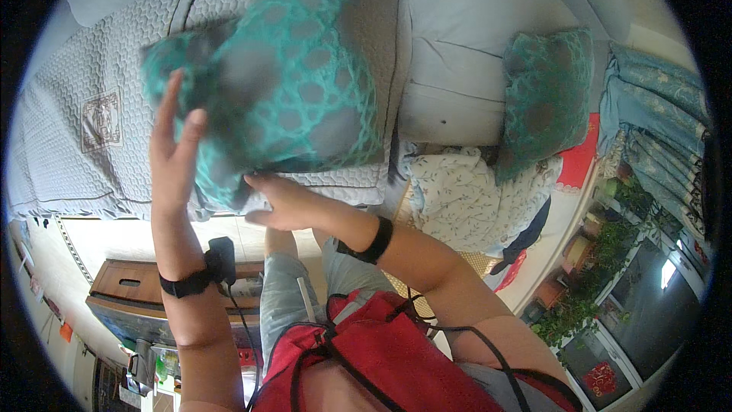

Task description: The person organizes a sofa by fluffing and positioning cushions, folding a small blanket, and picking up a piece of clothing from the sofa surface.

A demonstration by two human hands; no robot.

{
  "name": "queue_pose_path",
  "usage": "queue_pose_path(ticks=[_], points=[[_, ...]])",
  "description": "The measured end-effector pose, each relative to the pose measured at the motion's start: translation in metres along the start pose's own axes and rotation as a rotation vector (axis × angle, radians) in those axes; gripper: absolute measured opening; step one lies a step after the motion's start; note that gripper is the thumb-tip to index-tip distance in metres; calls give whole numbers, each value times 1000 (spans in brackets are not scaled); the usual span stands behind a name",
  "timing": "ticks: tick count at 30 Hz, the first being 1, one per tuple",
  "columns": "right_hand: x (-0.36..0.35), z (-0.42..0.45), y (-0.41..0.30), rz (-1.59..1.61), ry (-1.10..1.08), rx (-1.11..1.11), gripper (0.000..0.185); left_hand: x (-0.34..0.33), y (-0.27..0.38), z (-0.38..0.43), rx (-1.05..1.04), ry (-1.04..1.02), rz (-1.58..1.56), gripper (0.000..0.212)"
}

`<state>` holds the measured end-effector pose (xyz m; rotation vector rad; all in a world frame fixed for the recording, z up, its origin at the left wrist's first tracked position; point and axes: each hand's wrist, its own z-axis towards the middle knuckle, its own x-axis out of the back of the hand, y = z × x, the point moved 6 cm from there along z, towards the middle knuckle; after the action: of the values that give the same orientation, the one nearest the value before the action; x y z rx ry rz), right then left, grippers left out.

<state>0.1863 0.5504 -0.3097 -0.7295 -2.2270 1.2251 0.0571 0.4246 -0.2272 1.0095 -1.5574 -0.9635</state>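
A green and grey patterned cushion [309,86] lies in front of me on the sofa, blurred by motion. At its left side is more cloth of the same pattern [171,63]; whether this is a second cushion I cannot tell. My left hand [174,143] is raised over that left part, fingers apart. Near the lower corner of the patterned cloth is my right hand [280,200], its thumb and fingers spread. Contact between either hand and the cloth is unclear. Quilted grey covers [131,154] lie beneath. Black straps circle both forearms, the left one bearing a small black device.
Another green and grey cushion [543,97] rests at the sofa's right end, beside a crumpled leaf-print cloth [457,194]. A wooden table [131,280] stands at the lower left. Potted plants [595,263] line the window at right, near a blue curtain [657,103].
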Motion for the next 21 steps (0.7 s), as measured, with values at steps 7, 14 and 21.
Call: queue_pose_path(ticks=[7,14,21], points=[[206,-40,-15,-208,1224,108,43,140,-136,-74,476,671,-151,68],[105,30,26,-484,474,-335,84,-27,-182,-64,709,60,-542,55],[128,-8,49,-517,503,-377,83,-18,-115,-61,530,15,-682,70]])
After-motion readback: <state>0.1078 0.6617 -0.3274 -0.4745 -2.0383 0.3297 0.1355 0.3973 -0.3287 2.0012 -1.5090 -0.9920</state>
